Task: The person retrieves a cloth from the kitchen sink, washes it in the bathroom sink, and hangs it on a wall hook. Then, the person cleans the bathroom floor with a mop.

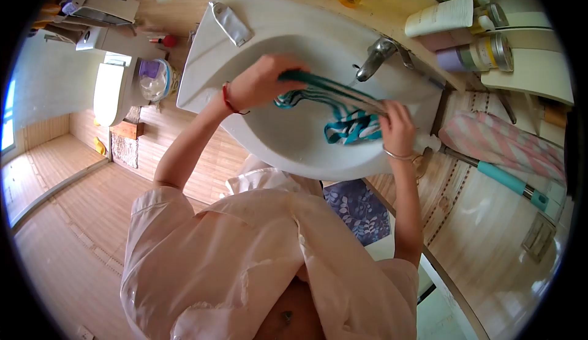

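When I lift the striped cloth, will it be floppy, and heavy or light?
Probably floppy: the cloth curls in loose folds over the sink. It looks thin between the left hand and right hand, so likely light, unless wet.

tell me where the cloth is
Head view, upper middle: the cloth is held between the left hand and right hand over the sink, nearer the wearer than the faucet.

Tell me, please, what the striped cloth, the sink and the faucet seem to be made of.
The striped cloth looks like matte textile, as its loose folds suggest; the fibre cannot be told. The sink seems glazed ceramic, judging by its smooth white gloss, though moulded resin is possible. The faucet looks like metal, perhaps chrome-plated, from its grey sheen and highlights.
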A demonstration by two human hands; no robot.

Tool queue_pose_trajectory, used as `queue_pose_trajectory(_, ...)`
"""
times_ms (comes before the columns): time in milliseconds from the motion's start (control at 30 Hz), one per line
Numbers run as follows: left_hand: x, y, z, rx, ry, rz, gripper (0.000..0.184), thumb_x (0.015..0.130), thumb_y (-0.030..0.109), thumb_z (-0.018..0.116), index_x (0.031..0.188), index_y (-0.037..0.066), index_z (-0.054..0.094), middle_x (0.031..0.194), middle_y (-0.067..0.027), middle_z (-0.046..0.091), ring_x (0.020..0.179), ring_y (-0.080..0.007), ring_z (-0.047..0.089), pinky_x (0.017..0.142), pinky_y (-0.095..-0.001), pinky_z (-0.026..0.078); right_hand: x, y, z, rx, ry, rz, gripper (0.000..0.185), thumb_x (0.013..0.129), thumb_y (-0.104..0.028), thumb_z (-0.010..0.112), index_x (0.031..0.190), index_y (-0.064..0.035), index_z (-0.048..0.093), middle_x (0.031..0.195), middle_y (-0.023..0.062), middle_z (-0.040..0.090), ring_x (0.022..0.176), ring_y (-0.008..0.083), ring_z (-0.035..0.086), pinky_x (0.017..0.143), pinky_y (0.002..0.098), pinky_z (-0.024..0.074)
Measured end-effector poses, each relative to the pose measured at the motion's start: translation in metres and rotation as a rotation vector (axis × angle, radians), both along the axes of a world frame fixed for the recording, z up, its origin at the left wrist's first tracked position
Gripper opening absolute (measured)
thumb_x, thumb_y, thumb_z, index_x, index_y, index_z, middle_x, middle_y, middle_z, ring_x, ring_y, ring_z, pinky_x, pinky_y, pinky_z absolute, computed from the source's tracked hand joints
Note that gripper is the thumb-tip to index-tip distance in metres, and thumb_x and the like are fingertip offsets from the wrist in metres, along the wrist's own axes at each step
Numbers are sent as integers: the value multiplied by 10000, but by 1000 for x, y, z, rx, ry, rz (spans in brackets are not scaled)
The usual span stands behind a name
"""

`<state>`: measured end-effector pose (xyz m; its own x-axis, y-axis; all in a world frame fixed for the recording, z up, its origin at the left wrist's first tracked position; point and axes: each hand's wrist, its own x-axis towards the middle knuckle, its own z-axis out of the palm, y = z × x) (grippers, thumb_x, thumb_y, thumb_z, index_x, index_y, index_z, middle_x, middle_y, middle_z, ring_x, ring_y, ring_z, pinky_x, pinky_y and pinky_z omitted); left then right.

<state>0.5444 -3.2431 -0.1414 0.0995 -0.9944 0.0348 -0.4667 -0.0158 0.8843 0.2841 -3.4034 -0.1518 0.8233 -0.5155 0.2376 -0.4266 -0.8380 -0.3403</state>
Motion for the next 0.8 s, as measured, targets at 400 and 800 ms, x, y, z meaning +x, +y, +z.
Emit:
queue_pose_trajectory(400,-49,-19,-220,-12,-212,519,224,741,61,572,949,31,493,930,-143,465,881,-328,460,761,-372,405,0,16,-195,265,-167,-230,325,656,-91,614,961,-62,507,885,137,471,830,309,453,761,400,365)
queue_pose_trajectory(800,-110,-82,-281,212,833,812,321,869,308,461,892,-2,543,787,-35,549,771,-121,481,713,-226,367,67,38,-257,921,-497,-1030,561,795,-390,544,1122,55,441,1100,222,473,955,266,491,832,324,386)
